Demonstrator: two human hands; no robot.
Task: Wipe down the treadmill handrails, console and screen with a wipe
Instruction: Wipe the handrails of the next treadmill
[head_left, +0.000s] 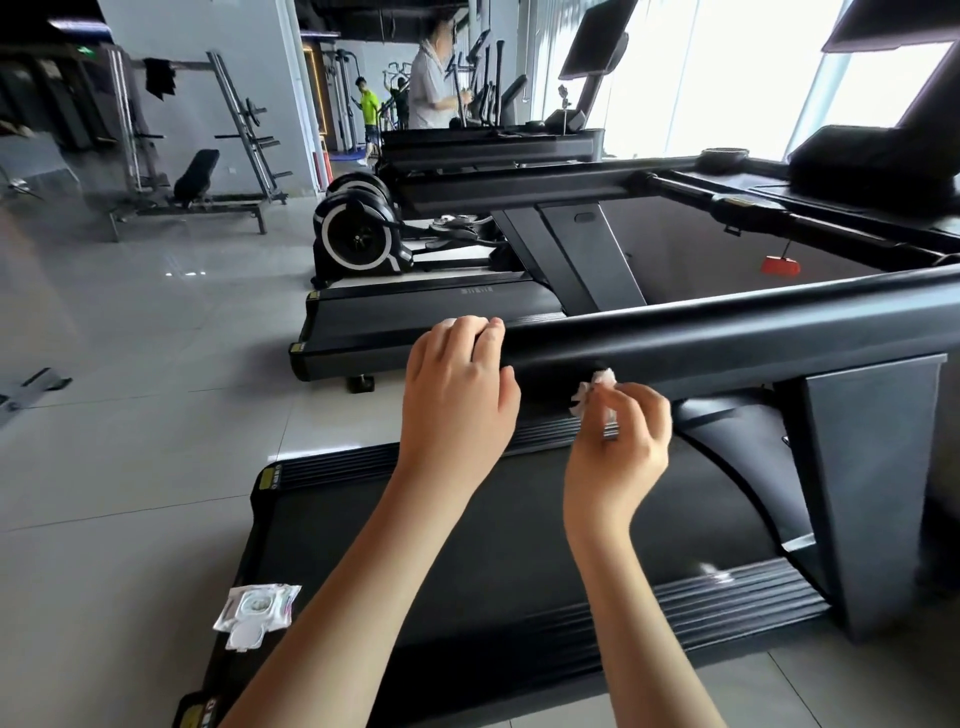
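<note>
- In the head view, our left hand (457, 384) sits at the free end of the near handrail (727, 332). Its grip is closed over the top of the rail, fingers curled round it.
- A bit of white shows just past those fingertips. We cannot tell what it is.
- Our right hand (623, 431) is just beside the left, slightly lower. Its grip pinches a crumpled white wipe (595, 389) between thumb and fingertips.
- The wipe touches the near face of the handrail, close to its end and between our two hands.
- Below our forearms lies the black treadmill belt (493, 545).
- The far handrail (519, 182) runs along the other side of the deck, and the dark console (872, 156) joins the two rails at upper right.
- A red safety clip (781, 265) hangs below the console.
- A wipe packet (257, 613), its round lid flipped open, lies on the tiled floor (130, 441) beside the deck's rear corner.
- Further treadmills and a person (431, 78) stand beyond.
</note>
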